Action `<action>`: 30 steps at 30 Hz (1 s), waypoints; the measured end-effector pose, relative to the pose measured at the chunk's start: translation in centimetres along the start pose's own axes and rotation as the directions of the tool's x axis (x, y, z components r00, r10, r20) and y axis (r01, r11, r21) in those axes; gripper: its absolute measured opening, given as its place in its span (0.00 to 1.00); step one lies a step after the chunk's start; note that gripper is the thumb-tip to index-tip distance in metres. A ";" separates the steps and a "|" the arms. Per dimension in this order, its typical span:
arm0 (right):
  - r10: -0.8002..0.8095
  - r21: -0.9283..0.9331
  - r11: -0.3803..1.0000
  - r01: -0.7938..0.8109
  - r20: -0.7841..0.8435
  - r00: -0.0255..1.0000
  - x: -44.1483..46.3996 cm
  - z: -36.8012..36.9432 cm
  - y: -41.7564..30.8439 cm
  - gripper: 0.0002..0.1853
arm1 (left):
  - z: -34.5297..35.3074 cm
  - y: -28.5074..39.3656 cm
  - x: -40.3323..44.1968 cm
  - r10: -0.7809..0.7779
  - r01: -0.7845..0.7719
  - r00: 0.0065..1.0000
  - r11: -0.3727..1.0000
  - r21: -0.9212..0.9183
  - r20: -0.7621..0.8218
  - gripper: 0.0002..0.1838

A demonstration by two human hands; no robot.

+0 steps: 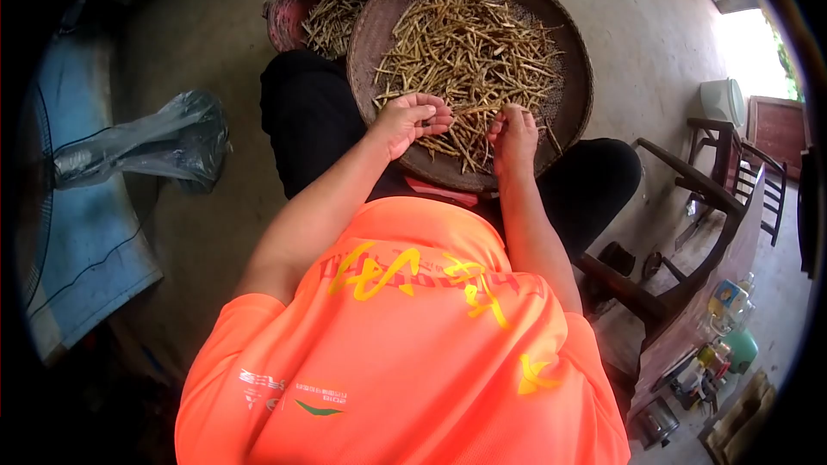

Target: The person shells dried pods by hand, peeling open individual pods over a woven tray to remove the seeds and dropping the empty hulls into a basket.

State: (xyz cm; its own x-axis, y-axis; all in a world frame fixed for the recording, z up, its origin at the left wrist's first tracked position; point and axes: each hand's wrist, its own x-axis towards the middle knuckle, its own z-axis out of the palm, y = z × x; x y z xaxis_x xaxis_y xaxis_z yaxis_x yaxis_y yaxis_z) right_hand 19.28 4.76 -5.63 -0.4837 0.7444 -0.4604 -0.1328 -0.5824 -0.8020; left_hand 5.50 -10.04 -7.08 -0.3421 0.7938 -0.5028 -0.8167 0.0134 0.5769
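Note:
A round woven tray [579,43] holds a heap of dried bean pods [469,43] and sits in front of my body, between my knees. My left hand [412,124] is over the tray's near left part, its thumb and fingers pinched together. Across from it, my right hand [514,139] is over the near right part, also in a pinch, fingers pointing away from me. Pods lie under and between the two hands. What each pinch holds is too small to make out against the heap.
A reddish bucket [282,21] with more pods stands beyond my left knee, against the tray. Clear plastic sheeting [185,142] hangs at left near a blue panel [95,250]. Wooden chairs [724,155], a white bucket [722,102] and a table with bottles [728,306] are at right.

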 end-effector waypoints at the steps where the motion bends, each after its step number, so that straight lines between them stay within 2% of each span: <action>1: -0.002 -0.007 1.000 0.002 -0.003 1.000 0.0 0.0 0.0 0.04 | 0.5 0.1 -0.2 0.024 -0.020 0.999 0.995 0.098 -0.044 0.10; 2: -0.004 -0.013 1.000 0.004 -0.005 1.000 -0.1 0.1 0.0 0.04 | 0.9 0.3 -0.3 0.054 -0.036 0.995 0.980 0.196 -0.085 0.10; 3: -0.007 -0.009 1.000 0.007 -0.004 1.000 -0.1 0.1 -0.1 0.04 | 1.1 0.1 -0.1 0.056 -0.039 0.995 0.979 0.200 -0.082 0.10; 4: -0.004 -0.011 1.000 0.004 -0.005 1.000 -0.2 0.2 -0.1 0.04 | 1.2 -0.2 0.1 0.215 -0.181 0.976 0.888 0.422 -0.034 0.09; 5: 0.000 -0.012 1.000 0.000 -0.005 1.000 -0.2 0.2 -0.2 0.04 | 1.3 -0.4 0.4 0.355 -0.309 0.934 0.729 0.611 0.048 0.08; 6: -0.001 -0.011 1.000 0.001 0.000 1.000 -0.2 0.2 -0.1 0.04 | 2.0 -0.1 0.2 0.418 -0.357 0.902 0.588 0.726 0.105 0.07; 7: -0.003 -0.009 1.000 0.003 0.003 1.000 -0.1 0.2 0.0 0.04 | 3.1 0.5 -0.6 0.451 -0.383 0.877 0.454 0.804 0.164 0.07; 9: 0.005 -0.003 1.000 -0.005 0.013 1.000 -0.2 0.2 0.0 0.03 | 3.5 0.3 -0.5 0.514 -0.462 0.823 0.357 0.812 0.242 0.07; 10: 0.002 -0.002 1.000 -0.002 0.014 1.000 -0.4 0.3 -0.1 0.03 | 3.4 0.1 -0.3 0.515 -0.464 0.822 0.355 0.812 0.245 0.07; 12: -0.011 -0.063 0.998 0.016 0.085 0.996 -0.7 0.5 -0.4 0.03 | 3.1 -0.4 0.3 0.473 -0.410 0.875 0.608 0.680 0.104 0.08; 13: -0.014 -0.063 0.998 0.019 0.085 0.996 -0.8 0.7 -0.5 0.03 | 2.9 -0.4 0.4 0.473 -0.412 0.874 0.607 0.679 0.107 0.08; 15: 0.027 -0.216 0.976 0.025 0.236 0.971 -1.0 0.8 -0.4 0.04 | 2.2 -0.1 0.1 0.220 -0.184 0.975 0.840 0.510 -0.009 0.09; 16: 0.051 -0.248 0.969 0.019 0.274 0.960 -1.2 0.9 -0.2 0.06 | 1.9 -0.2 0.0 0.169 -0.166 0.985 0.879 0.447 0.033 0.10; 17: 0.057 -0.249 0.969 0.011 0.267 0.962 -1.3 0.9 0.0 0.06 | 1.8 -0.5 -0.2 0.160 -0.156 0.987 0.881 0.446 0.030 0.10; 19: 0.135 -0.316 0.948 -0.029 0.318 0.938 -1.4 1.1 0.2 0.07 | 2.8 0.0 -1.1 0.009 -0.026 0.999 0.928 0.371 0.047 0.10; 30: 0.196 -0.412 0.911 -0.027 0.375 0.906 -1.9 1.4 0.5 0.07 | 2.2 -1.3 -0.9 0.043 -0.054 0.998 0.931 0.360 0.040 0.07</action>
State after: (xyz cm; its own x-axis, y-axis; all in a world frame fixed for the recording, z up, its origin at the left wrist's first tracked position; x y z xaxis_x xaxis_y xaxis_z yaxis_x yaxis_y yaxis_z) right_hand 18.91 2.59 -4.63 -0.7886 0.4378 -0.4318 0.2480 -0.4161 -0.8749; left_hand 7.87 -9.44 -5.99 -0.3576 0.8174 -0.4516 -0.5749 0.1884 0.7963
